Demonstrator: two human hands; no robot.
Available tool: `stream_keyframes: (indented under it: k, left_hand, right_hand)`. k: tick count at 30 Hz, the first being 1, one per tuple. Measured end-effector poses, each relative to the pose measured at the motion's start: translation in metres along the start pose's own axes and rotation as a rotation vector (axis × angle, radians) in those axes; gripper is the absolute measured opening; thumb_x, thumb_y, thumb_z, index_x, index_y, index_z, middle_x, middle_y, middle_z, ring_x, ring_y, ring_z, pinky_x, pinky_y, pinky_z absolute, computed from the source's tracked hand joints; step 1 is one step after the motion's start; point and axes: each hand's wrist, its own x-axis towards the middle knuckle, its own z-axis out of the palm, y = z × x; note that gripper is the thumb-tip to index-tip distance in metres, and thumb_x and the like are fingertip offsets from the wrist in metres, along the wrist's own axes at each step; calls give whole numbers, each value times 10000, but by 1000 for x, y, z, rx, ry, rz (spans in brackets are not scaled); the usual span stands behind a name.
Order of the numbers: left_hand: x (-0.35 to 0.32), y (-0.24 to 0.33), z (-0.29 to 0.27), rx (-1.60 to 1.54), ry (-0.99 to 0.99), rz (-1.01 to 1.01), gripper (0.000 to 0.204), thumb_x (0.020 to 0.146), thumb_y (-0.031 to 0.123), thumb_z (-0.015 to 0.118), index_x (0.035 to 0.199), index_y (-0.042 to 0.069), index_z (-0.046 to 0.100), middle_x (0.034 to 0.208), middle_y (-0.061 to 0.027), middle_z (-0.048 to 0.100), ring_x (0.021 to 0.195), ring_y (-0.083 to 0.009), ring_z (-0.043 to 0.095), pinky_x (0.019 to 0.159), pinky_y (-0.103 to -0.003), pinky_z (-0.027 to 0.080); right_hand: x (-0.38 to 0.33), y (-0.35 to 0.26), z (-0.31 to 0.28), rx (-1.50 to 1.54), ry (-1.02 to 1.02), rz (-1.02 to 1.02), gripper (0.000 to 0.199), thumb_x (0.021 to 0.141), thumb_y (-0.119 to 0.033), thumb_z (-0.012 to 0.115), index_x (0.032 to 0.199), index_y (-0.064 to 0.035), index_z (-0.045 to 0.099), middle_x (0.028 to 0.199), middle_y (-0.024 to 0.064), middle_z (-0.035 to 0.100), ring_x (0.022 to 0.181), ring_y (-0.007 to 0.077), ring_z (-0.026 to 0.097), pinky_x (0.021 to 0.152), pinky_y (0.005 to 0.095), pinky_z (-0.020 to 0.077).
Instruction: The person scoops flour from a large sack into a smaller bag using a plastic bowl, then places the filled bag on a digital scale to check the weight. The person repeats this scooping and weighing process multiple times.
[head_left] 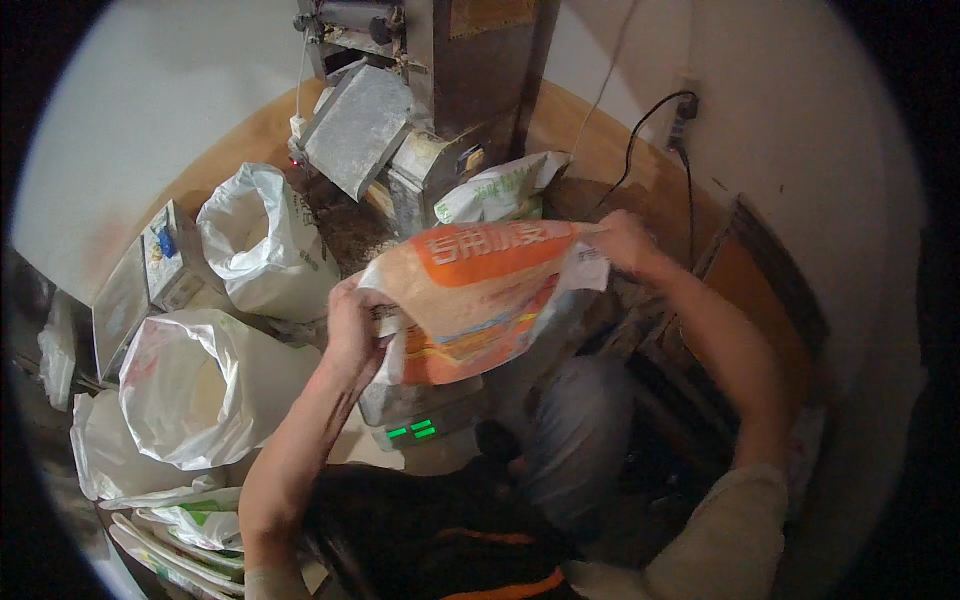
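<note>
An orange, white and tan printed flour-type bag (490, 300) is stretched out between my two hands, slack and apparently thin. My left hand (352, 325) is closed on its left edge. At the far right corner, my right hand (628, 247) grips the bag, its fingers slightly blurred. The bag hangs above a digital scale (430, 428) with a lit green display, and covers most of its top. Whether anything is inside the bag cannot be seen.
Two open white sacks (215, 390) (262, 235) stand on the left, with folded bags (190, 530) below them. A dusty metal machine (365, 125) rises at the back, a white printed bag (500, 190) beside it. Black cables (640, 130) hang from a wall socket at right.
</note>
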Motion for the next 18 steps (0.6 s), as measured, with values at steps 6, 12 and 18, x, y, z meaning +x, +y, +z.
stream_keyframes:
  k: [6,12,18]
  left_hand:
    - [44,-48,64,13,-114,-189,176,783,19,472,820,-40,634,672,-105,607,488,-151,518,387,-286,334]
    - [101,-110,101,-20,-72,-261,90,776,16,532,722,18,604,618,-85,588,445,-131,477,353,-272,264]
    - [157,-167,100,130,-84,-245,89,754,34,574,696,23,641,589,-46,575,448,-126,479,382,-283,309]
  right_hand:
    - [68,114,-64,-214,195,1,352,788,-275,633,748,74,654,752,243,647,680,343,638,628,422,491]
    - [138,122,-81,-404,357,111,293,835,-201,539,898,55,668,824,219,670,766,336,671,659,437,526]
    - [223,177,-8,281,425,392,323,885,-244,497,1005,-19,695,972,155,698,887,261,672,763,418,519]
